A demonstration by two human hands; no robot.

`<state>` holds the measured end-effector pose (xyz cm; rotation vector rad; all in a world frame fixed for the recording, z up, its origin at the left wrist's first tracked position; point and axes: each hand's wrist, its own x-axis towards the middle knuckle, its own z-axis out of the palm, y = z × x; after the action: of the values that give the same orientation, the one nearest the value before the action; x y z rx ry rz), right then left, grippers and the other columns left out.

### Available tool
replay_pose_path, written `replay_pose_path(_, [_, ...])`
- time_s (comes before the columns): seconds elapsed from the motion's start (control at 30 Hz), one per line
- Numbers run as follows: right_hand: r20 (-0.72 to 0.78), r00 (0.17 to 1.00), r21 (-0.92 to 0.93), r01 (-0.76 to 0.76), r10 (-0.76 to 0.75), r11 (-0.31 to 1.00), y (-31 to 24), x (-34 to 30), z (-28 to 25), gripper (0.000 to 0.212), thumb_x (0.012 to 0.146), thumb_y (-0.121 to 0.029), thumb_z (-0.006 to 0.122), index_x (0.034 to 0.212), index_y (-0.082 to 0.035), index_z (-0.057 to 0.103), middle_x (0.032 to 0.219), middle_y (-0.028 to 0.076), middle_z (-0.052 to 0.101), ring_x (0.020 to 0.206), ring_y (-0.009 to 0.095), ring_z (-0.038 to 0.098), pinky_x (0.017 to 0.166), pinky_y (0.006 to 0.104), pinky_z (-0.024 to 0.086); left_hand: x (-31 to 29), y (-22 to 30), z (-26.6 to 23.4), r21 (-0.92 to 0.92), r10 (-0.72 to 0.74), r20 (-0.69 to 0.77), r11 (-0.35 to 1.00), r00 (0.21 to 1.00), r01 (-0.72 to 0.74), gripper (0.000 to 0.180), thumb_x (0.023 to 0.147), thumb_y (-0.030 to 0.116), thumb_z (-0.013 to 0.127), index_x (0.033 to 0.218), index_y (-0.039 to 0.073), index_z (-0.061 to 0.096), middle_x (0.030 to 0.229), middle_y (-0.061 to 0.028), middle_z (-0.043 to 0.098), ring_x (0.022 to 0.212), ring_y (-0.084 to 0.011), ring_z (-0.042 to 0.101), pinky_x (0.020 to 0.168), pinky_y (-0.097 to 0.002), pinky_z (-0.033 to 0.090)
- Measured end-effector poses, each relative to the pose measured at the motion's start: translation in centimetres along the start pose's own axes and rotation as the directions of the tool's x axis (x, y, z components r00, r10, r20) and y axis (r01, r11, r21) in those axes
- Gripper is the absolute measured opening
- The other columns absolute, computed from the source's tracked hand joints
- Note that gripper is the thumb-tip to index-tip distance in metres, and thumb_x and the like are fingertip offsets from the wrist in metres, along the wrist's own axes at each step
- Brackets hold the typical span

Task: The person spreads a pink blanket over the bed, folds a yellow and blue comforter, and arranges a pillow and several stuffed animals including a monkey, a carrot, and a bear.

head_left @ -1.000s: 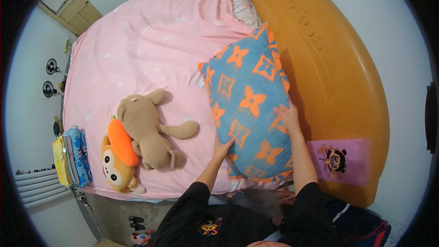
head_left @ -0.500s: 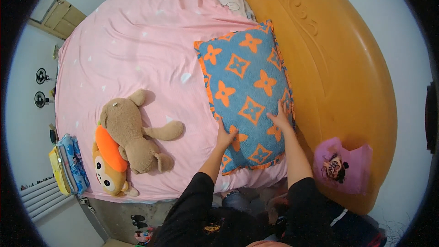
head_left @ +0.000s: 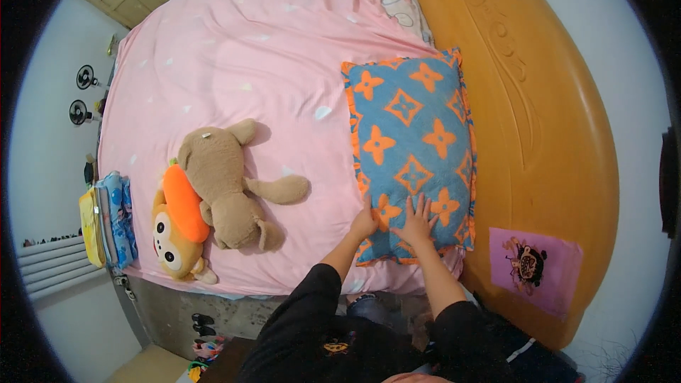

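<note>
A blue pillow (head_left: pixel 397 135) with orange flower shapes and a ruffled orange edge lies on the bed, its long side against the headboard. My left hand (head_left: pixel 364 223) is at the pillow's left edge, near its lower end, with the fingers closed on the border and partly hidden. Spread flat on top of the pillow's lower part is my right hand (head_left: pixel 418 225), its fingers apart.
A pink sheet (head_left: pixel 262 57) covers the bed. Left of the pillow lie a brown plush toy (head_left: pixel 223 177) and a yellow plush (head_left: pixel 170 241) with an orange part. A purple cloth (head_left: pixel 507 266) hangs on the wooden headboard (head_left: pixel 546 170). Folded fabrics (head_left: pixel 117 220) sit at the far left.
My right hand has gone from the pillow's right side to its top, nearer my left hand. The pillow looks flatter and straighter along the headboard. The whole view has shifted.
</note>
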<state>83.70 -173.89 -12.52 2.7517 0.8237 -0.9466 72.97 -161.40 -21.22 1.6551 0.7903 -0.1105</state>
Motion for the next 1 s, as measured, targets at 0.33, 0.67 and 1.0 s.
replay_pose_path(0.33, [0.134, 0.985, 0.095, -0.122, 0.109, 0.988, -5.0, -2.0, -0.8, 0.103, 0.070, -0.047, 0.074, 0.147, -0.015, 0.012, 0.153, 0.014, -0.007, 0.140, 0.036, -0.003, 0.103, 0.0636, 0.020, -10.0, -6.3, -11.5, 0.254, -0.057, -0.117, 0.964, 0.991, 0.085, 0.070, 0.074, 0.018, 0.064, 0.135, 0.003, 0.035, 0.124, -0.0263, 0.049, 0.116, -0.0400, 0.046, 0.098, -0.0448, 0.038])
replay_pose_path(0.67, [0.006, 0.948, 0.010, 0.318, -0.318, 0.948, -23.1, -5.6, 8.1, 0.097, 0.070, -0.041, 0.073, 0.146, -0.014, 0.018, 0.150, 0.023, 0.004, 0.137, 0.039, 0.016, 0.108, 0.0504, 0.022, -20.4, -8.9, -29.4, 0.387, 0.049, -0.681, 0.871, 0.731, 0.302, 0.079, 0.068, 0.019, 0.071, 0.137, 0.009, 0.033, 0.145, -0.0178, 0.024, 0.132, -0.0373, 0.026, 0.102, -0.0541, 0.028])
replay_pose_path(1.0, [-0.140, 0.803, 0.639, 0.520, -0.579, 0.567, -41.0, -5.4, 15.3, 0.085, 0.066, -0.014, 0.077, 0.135, -0.001, 0.030, 0.128, 0.021, 0.045, 0.121, 0.031, 0.044, 0.101, 0.0381, 0.036, -24.4, -18.9, -33.9, 0.004, -0.044, -0.611, 0.998, 0.791, 0.058, 0.079, 0.069, 0.012, 0.068, 0.135, -0.003, 0.029, 0.127, -0.0280, 0.044, 0.116, -0.0409, 0.045, 0.097, -0.0413, 0.040])
